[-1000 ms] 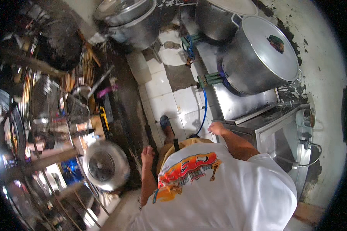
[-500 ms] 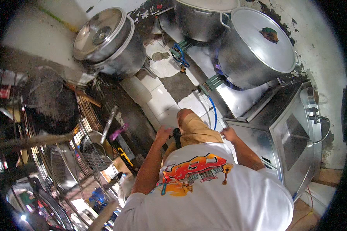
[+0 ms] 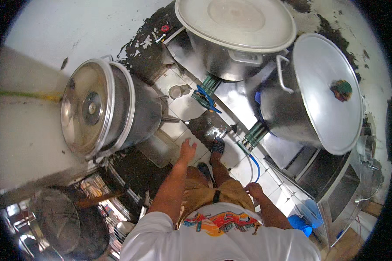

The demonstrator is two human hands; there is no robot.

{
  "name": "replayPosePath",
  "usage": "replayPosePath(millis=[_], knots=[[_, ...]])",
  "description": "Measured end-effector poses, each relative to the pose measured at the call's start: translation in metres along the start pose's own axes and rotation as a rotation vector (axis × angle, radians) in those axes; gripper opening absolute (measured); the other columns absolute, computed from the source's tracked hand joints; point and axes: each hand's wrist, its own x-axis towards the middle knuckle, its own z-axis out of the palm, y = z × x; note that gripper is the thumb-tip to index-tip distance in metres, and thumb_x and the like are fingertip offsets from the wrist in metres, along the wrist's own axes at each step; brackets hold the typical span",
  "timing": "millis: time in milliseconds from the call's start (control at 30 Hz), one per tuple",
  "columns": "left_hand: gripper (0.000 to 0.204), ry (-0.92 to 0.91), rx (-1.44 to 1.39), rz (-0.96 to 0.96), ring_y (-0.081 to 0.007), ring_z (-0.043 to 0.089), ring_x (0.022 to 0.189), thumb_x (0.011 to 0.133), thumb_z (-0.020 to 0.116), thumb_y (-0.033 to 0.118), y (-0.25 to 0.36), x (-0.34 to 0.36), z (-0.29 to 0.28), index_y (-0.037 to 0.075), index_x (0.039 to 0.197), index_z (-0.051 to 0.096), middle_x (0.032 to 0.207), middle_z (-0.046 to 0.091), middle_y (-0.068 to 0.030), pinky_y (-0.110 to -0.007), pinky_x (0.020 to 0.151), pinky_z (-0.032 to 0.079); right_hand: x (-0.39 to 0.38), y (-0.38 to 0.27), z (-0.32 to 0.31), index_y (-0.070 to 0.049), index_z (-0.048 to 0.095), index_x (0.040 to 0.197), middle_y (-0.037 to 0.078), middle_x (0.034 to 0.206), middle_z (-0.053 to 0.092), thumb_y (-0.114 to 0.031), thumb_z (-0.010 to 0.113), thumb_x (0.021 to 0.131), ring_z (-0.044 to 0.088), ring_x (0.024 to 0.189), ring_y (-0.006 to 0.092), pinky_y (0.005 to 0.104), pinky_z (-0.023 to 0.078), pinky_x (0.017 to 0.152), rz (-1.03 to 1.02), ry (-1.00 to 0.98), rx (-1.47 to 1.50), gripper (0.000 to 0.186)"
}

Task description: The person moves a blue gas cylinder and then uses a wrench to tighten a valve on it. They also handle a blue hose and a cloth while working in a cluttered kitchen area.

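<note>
My left hand is held out in front of me over the tiled floor, fingers apart and holding nothing. Beside my brown shorts hangs my right hand; its fingers look loosely curled, and no object shows in them. Just beyond that hand, a blue hose bends down from a green burner fitting. To the left stands a large metal pot with a tilted, shiny lid. On the right, a big pot carries a flat silver lid.
A third large pot with a pale lid stands at the back on a metal stove. A wet dark patch marks the floor tiles. Lower left are a mesh strainer and rack; lower right, a blue container.
I have moved forward, so the pots appear larger and closer. My left hand now reaches farther ahead with spread fingers. The cluttered rack has slid toward the lower left.
</note>
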Motion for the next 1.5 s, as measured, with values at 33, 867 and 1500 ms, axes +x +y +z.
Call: replayPosePath(millis=[33, 867, 1500], knots=[[0.055, 0.034, -0.02, 0.047, -0.0392, 0.049, 0.117, 0.084, 0.064, 0.031, 0.005, 0.024, -0.002, 0.002, 0.127, 0.05, 0.123, 0.053, -0.024, -0.045, 0.1, 0.038, 0.011, -0.014, 0.009, 0.003, 0.064, 0.092, 0.013, 0.083, 0.067, -0.021, 0.065, 0.082, 0.065, 0.066, 0.0183, 0.034, 0.054, 0.058, -0.036, 0.006, -0.049, 0.026], [0.023, -0.206, 0.106, 0.564, -0.0353, 0.057, 0.088, 0.068, 0.068, 0.008, 0.022, 0.233, -0.013, 0.006, 0.09, 0.062, 0.087, 0.06, -0.0121, -0.045, 0.079, 0.043, 0.296, -0.341, 0.136, -0.007, 0.057, 0.105, 0.009, 0.091, 0.062, -0.019, 0.062, 0.082, 0.061, 0.076, 0.0224, 0.0333, 0.05, 0.07, 0.108, 0.08, 0.384, 0.027], [0.05, -0.506, 0.096, 0.251, -0.0332, 0.064, 0.08, 0.096, 0.04, 0.048, 0.007, 0.201, 0.049, 0.004, 0.094, 0.064, 0.086, 0.066, -0.0183, -0.047, 0.077, 0.049, 0.375, -0.237, 0.103, -0.008, 0.06, 0.084, 0.008, 0.063, 0.059, -0.015, 0.058, 0.082, 0.056, 0.05, 0.0189, 0.034, 0.043, 0.04, 0.266, 0.349, 0.275, 0.008]])
